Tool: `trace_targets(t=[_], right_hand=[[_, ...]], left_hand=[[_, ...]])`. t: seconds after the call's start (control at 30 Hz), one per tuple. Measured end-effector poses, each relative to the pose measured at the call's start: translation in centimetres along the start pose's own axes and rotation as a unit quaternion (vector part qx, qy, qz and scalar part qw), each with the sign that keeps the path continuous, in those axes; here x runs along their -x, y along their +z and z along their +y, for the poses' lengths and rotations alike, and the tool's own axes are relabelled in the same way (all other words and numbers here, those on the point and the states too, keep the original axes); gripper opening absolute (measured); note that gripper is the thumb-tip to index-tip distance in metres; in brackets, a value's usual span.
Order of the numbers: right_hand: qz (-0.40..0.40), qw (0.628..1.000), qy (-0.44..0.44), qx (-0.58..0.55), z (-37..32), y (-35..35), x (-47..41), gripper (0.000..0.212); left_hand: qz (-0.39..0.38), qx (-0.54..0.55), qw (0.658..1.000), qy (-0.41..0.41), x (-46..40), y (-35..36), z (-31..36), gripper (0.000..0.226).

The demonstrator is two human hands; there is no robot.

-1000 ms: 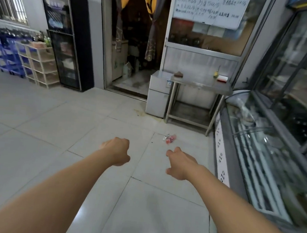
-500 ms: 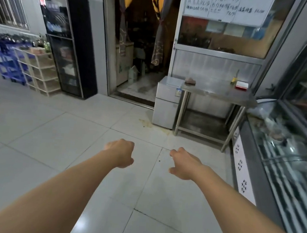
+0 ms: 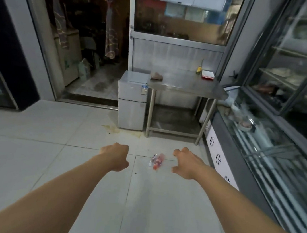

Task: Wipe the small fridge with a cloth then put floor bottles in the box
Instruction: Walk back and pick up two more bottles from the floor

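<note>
Our left hand is curled into an empty fist; our right hand has fingers loosely bent, holding nothing. Between them, bottles lie on the floor tiles. Beyond stands the small fridge beside the steel table, where a brown cloth rests.

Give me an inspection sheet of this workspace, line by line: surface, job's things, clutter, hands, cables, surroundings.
Surface: pale tiled floor, brownish stain in front of the fridge.
Job's things: small fridge stands left of the steel table; a brown cloth-like lump lies on the table's left end; bottles lie on the floor; no box seen.
Clutter: yellow bottle and red-and-white tray at the table's back.
Hands: left hand curled, holding nothing; right hand loosely curled, holding nothing.
Cables: nothing seen.
Surroundings: open doorway on the left, glass display counter on the right.
</note>
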State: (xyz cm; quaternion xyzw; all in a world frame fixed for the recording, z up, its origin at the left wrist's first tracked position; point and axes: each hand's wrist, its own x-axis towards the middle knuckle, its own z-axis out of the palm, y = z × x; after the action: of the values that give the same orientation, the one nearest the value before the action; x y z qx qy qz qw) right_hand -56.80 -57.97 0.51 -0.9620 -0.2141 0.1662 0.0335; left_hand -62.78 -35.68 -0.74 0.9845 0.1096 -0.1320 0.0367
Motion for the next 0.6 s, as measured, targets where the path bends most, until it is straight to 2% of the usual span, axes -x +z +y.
trace_targets(t=[0.27,0.6], right_hand=[[0.005,0.998,0.058,-0.024,3.5,-1.8,-11.0,0.052],[-0.004,0.996,0.080,-0.047,12.1,-5.5,-29.8,0.052]], left_hand=[[-0.022,-0.014,0.998,0.058,-14.5,-2.1,1.0,0.040],[-0.041,-0.020,0.996,0.072,-33.7,-4.7,5.3,0.038]])
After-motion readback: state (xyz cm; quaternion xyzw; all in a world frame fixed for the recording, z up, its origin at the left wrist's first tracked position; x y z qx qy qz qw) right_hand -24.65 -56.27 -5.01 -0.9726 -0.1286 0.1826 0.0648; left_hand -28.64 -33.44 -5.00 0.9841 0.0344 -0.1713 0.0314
